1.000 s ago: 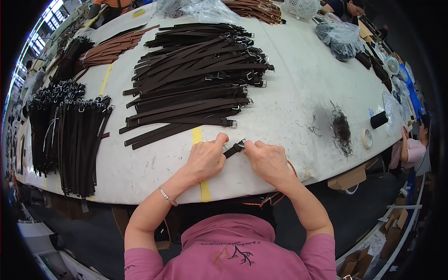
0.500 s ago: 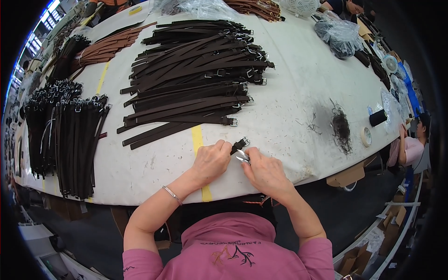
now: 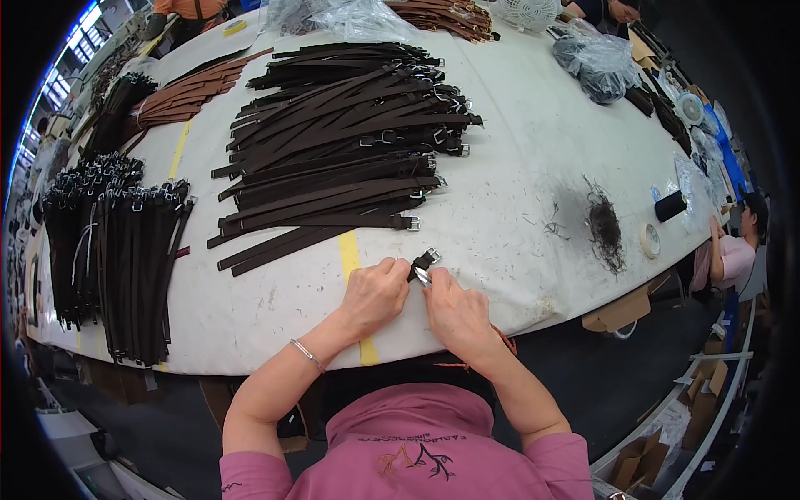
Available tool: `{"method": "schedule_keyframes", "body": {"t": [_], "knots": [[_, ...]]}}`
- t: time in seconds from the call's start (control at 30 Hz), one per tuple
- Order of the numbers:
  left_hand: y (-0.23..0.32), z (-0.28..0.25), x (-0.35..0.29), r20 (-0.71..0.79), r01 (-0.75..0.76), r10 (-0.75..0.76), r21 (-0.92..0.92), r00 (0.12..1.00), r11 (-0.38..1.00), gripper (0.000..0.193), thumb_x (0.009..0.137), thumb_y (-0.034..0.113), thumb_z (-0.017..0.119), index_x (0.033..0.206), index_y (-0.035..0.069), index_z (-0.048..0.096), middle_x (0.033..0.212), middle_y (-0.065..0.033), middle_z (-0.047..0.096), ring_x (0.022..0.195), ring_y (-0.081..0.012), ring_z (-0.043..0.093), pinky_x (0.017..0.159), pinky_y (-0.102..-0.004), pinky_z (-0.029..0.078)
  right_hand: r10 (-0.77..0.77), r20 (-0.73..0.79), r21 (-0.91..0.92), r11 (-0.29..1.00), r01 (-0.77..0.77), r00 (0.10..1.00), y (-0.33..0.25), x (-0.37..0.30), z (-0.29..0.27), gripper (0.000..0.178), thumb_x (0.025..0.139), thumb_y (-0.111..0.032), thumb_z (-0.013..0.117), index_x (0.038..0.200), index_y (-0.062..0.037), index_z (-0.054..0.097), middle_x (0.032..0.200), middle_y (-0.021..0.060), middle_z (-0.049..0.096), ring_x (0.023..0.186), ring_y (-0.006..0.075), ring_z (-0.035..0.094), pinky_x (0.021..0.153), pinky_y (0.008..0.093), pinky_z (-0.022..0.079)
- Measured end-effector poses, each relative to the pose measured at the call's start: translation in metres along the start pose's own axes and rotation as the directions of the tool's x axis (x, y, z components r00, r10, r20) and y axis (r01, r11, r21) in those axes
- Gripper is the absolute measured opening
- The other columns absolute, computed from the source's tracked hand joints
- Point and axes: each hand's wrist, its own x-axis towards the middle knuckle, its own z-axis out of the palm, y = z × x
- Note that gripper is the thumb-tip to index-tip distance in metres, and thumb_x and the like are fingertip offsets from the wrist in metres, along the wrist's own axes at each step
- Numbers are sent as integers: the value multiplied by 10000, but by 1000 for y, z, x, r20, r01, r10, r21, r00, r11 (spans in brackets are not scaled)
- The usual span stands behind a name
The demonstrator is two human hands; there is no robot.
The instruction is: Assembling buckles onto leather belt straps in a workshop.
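Note:
A dark brown belt (image 3: 424, 261) with a silver buckle is pinched in my left hand (image 3: 375, 295), close to its buckle end, above the near part of the table. The rest of that belt is hidden by the hand. My right hand (image 3: 460, 314) is closed around small thread snips (image 3: 422, 276), their metal blades against the belt just below the buckle. Whether the blades are parted is too small to tell. Beyond my hands lies a wide pile of dark brown belts (image 3: 333, 158), most of their buckles toward the right.
Bundled dark belts (image 3: 133, 267) lie at the left, with brown straps (image 3: 192, 90) behind them. To the right are a heap of dark thread clippings (image 3: 604, 225), a black thread spool (image 3: 670, 206) and a tape roll (image 3: 650, 240). A seated co-worker (image 3: 732, 254) is at the far right.
My right hand has moved left and inward, bringing the snips from beside the belt onto it. My left hand keeps its hold, almost in place.

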Motion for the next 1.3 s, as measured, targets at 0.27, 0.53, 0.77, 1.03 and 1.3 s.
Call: {"method": "schedule_keyframes", "body": {"t": [0.27,0.53,0.77,1.03,1.3], "knots": [[0,-1,0,-7,-16,16,-7,1000,1000,114,720,7,588,810,50,533,687,-94,559,566,-289,566,500,-365,450,46,33,-25,999,-45,998,-5,3,-2,130,852,-115,482,867,-4,416,724,170,586,558,360,613,487,457,484],[0,-2,3,10,12,-11,-55,1000,998,84,745,27,555,821,45,525,693,-109,582,576,-302,573,515,-371,448,26,94,-45,999,-22,995,-1,8,-3,131,843,-103,484,868,5,415,723,185,595,580,366,616,517,464,484],[-1,-5,6,99,160,-158,-19,983,987,51,796,61,518,838,34,509,628,-155,580,580,-338,580,537,-420,441,-47,155,135,990,26,987,12,8,-19,194,885,-178,485,903,3,419,785,220,609,659,406,598,581,498,450],[-2,-4,6,123,177,-177,11,976,984,83,819,75,513,887,32,494,629,-161,580,585,-344,577,543,-440,428,-52,160,82,996,40,986,11,7,-18,195,872,-177,511,942,-11,436,782,197,611,662,397,596,586,492,450],[-2,-8,11,171,210,-202,-29,964,977,43,792,67,513,829,45,507,632,-155,576,580,-352,566,544,-442,425,-107,99,-7,994,109,989,11,6,-15,185,870,-180,513,886,-18,425,721,158,591,577,344,608,518,458,468]]}}
